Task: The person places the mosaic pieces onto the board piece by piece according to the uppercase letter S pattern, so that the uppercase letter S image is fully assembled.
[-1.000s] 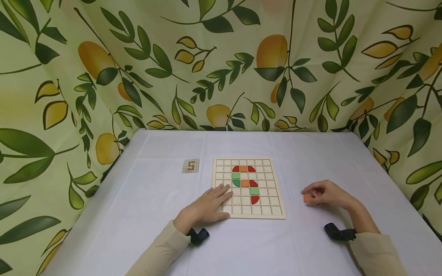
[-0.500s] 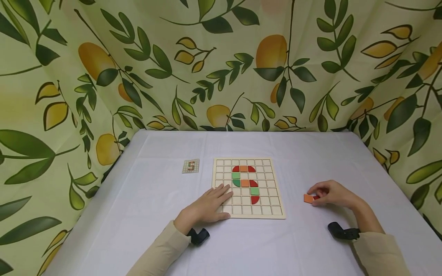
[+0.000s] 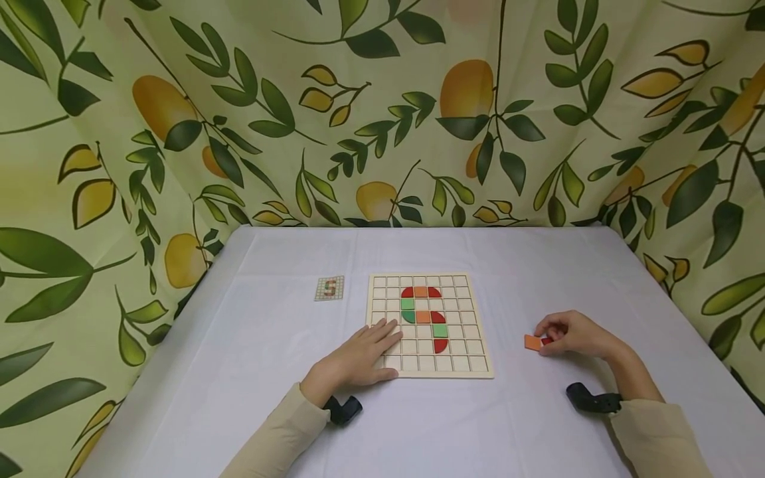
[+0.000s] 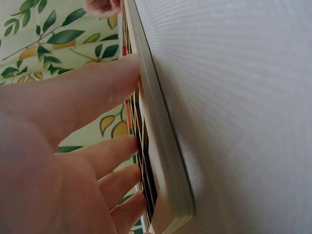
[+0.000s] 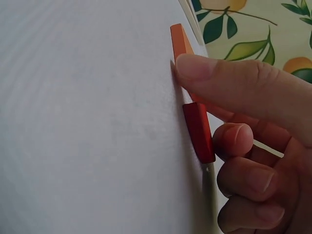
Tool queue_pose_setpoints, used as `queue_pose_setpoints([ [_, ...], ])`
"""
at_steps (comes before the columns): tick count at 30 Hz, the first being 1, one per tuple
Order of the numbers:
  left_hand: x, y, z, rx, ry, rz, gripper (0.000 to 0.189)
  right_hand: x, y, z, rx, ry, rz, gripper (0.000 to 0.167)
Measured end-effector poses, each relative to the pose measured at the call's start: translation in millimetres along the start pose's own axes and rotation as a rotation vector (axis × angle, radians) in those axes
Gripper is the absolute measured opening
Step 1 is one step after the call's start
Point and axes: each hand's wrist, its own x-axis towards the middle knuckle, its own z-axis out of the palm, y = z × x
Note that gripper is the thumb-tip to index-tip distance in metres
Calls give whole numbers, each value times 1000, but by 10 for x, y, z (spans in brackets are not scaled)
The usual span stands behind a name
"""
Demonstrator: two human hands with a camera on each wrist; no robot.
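My left hand rests with spread fingers on the lower left part of a wooden grid board. In the left wrist view the thumb lies against the board's edge. Colored tiles on the board form a shape of red quarter-circles, orange squares, light green squares and one dark green quarter-circle. To the right of the board my right hand pinches an orange square tile between thumb and forefinger, low over the cloth. A red tile sits beside it, near the curled fingers.
A small card with a gridded S-shaped picture lies left of the board. White cloth covers the table. Behind and at both sides hangs a leaf-and-fruit patterned curtain. Each wrist wears a black camera mount.
My right hand has shifted slightly right, and more of the orange tile shows past the fingertips. The red tile has come into sight beside it. My left hand stays put.
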Motion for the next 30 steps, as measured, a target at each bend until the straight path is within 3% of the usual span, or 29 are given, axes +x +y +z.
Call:
queue_pose_setpoints([
  [19, -27, 11, -20, -16, 6, 18, 69, 32, -60, 55, -30, 49, 35, 30],
  [30, -33, 19, -34, -18, 1, 20, 69, 75, -121, 88, 85, 88, 59, 34],
])
